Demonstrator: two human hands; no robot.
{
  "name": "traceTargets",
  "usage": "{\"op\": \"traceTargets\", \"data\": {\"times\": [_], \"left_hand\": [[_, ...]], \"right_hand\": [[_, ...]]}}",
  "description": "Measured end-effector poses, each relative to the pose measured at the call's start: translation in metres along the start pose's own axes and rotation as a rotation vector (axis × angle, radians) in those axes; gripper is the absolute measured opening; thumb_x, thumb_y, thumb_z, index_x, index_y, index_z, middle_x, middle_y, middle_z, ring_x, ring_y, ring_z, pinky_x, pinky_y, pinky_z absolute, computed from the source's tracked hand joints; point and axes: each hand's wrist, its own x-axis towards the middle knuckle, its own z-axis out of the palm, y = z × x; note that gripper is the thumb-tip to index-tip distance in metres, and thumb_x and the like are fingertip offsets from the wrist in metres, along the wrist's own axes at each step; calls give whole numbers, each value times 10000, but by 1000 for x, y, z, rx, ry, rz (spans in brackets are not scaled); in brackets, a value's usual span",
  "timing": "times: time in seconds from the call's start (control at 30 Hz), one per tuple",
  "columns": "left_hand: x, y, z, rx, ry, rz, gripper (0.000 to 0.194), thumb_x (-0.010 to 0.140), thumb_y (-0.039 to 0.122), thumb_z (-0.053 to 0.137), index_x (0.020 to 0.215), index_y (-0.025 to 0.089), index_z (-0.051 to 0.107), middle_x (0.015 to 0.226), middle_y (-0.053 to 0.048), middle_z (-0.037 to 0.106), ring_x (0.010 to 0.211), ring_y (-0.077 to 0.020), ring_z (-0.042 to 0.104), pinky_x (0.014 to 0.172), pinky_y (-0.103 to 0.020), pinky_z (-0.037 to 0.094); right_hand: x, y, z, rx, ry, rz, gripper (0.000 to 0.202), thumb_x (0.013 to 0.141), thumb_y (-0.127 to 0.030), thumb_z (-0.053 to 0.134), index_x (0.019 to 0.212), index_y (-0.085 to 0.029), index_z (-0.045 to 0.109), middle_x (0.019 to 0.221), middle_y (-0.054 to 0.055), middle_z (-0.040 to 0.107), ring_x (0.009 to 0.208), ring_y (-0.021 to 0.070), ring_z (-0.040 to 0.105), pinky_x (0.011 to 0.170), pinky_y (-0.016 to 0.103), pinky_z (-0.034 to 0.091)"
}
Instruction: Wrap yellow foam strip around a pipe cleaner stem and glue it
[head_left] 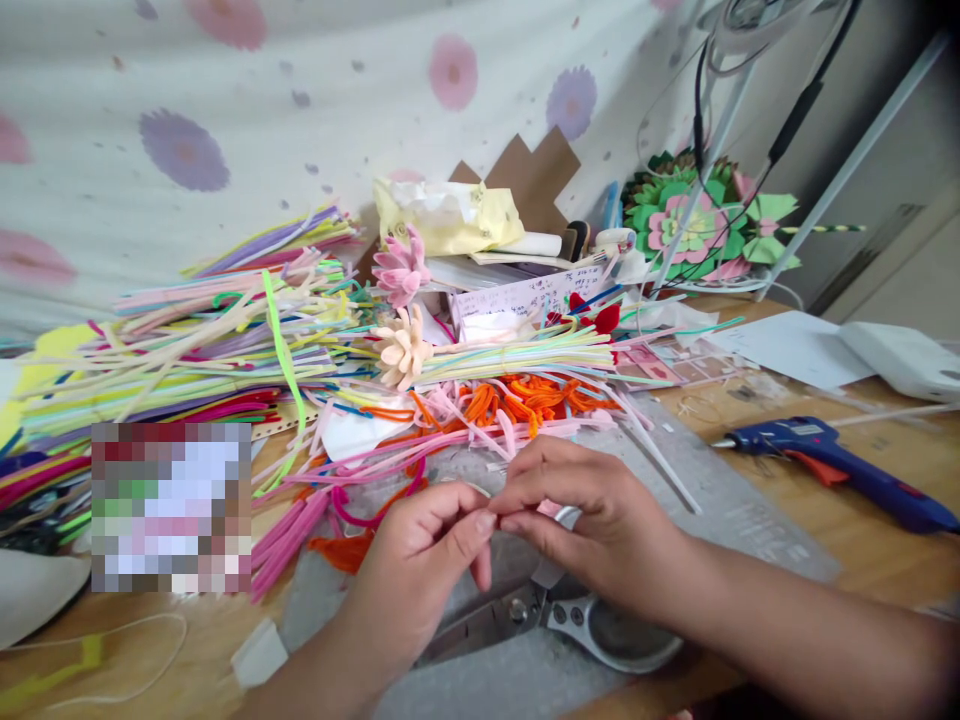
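Note:
My left hand (427, 560) and my right hand (592, 505) meet over a grey cutting mat (465, 685), thumbs and fingers pinched together at the tips. Whatever lies between them is too small or too hidden to name. Under my hands rests a pair of metal scissors (517, 610), partly covered by my fingers. Just beyond are orange pipe cleaners (517, 400) bent into loops and a bundle of pink pipe cleaners (289, 535). A cream fuzzy flower (405, 348) and a pink fuzzy flower (401, 265) stand farther back.
Many coloured pipe cleaners (187, 350) are heaped at the left. A blue glue gun (847, 465) lies on the right, near a white device (904, 355). Green and pink layered flowers (690, 220) stand by a white metal frame at the back right. A blurred patch covers part of the left.

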Motion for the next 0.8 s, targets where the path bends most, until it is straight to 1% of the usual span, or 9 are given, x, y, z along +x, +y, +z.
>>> {"op": "traceTargets", "data": {"times": [0.13, 0.27, 0.33, 0.47, 0.53, 0.63, 0.7, 0.73, 0.8], "left_hand": [[-3, -2, 0, -35, -14, -3, 298, 885, 300, 507, 604, 204, 537, 508, 57, 566, 535, -114, 442, 566, -246, 316], [-4, -2, 2, -103, -13, -29, 294, 871, 346, 529, 617, 200, 550, 501, 50, 566, 515, -115, 442, 553, -252, 320], [-4, -1, 2, -134, -20, -39, 296, 864, 358, 538, 618, 196, 557, 505, 45, 566, 511, -115, 456, 546, -253, 326], [-3, 1, 2, -175, -43, -55, 288, 866, 355, 544, 630, 193, 576, 519, 46, 574, 511, -107, 473, 563, -249, 340], [-2, 1, 1, -194, -31, -58, 266, 870, 344, 547, 655, 195, 596, 519, 50, 582, 513, -100, 471, 582, -246, 345], [-2, 2, 0, -218, 7, -58, 199, 867, 316, 556, 727, 199, 636, 520, 54, 591, 514, -94, 473, 588, -241, 341], [-2, 2, 0, -222, 10, -59, 171, 866, 302, 557, 763, 201, 651, 535, 53, 598, 521, -94, 486, 585, -241, 338], [-2, 2, 0, -219, 0, -61, 166, 867, 297, 556, 772, 203, 653, 542, 52, 602, 525, -95, 492, 587, -242, 339], [-2, 2, 1, -207, -19, -54, 172, 872, 296, 549, 763, 206, 647, 547, 51, 605, 532, -98, 494, 599, -245, 343]], "right_hand": [[2, 0, 4, -48, 6, -14, 104, 764, -13, 597, 733, -94, 654, 734, 43, 577, 681, 100, 543, 607, 180, 421], [2, 0, 5, -97, -29, -73, 105, 771, -21, 555, 758, -121, 581, 746, 32, 548, 704, 111, 527, 621, 193, 409], [2, -1, 7, -124, -60, -77, 113, 762, -23, 530, 764, -135, 545, 749, 29, 536, 701, 117, 511, 616, 205, 401], [2, -3, 7, -174, -120, 11, 128, 739, -34, 478, 763, -160, 478, 723, 13, 502, 647, 120, 463, 571, 221, 373], [3, -3, 2, -155, -129, 73, 108, 778, -66, 446, 766, -173, 449, 717, 8, 488, 639, 124, 452, 574, 232, 378], [4, 0, -9, -76, -103, 187, 100, 835, -114, 414, 771, -190, 426, 692, -6, 483, 619, 126, 456, 564, 240, 390], [4, 2, -15, -14, -84, 270, 97, 838, -111, 435, 784, -189, 452, 692, -7, 508, 622, 125, 485, 569, 241, 408], [4, 3, -16, 6, -83, 285, 91, 830, -101, 462, 796, -184, 479, 708, -2, 530, 638, 126, 503, 583, 242, 420], [3, 3, -15, 22, -95, 229, 88, 815, -83, 521, 827, -167, 546, 772, 22, 582, 704, 132, 542, 640, 247, 443]]}}
